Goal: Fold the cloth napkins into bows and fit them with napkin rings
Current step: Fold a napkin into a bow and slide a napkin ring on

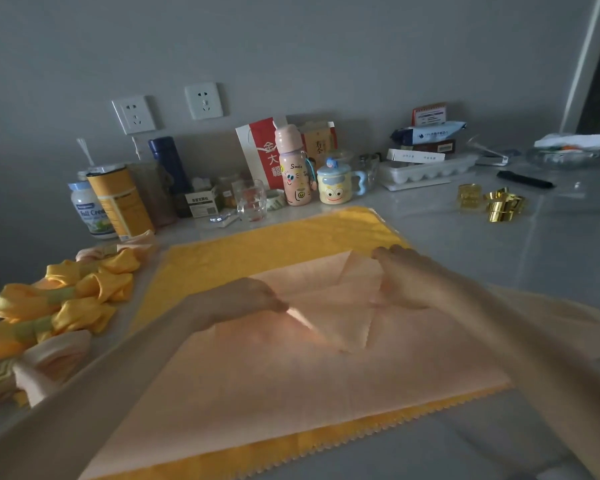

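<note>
A home kitchen is indicated. Beneath two wall sockets on a grey wall, a pale worktop is lined with household goods: a jar labelled "Full Cream", a cartoon mug, a pink drinking bottle, a drinking glass and an egg tray.

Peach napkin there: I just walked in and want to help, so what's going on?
A person is folding the peach napkin, spread over a yellow napkin. The left hand pinches a corner drawn toward the middle; the right hand rests on another folded-in flap. At left lie finished bows; gold napkin rings wait far right.
</note>
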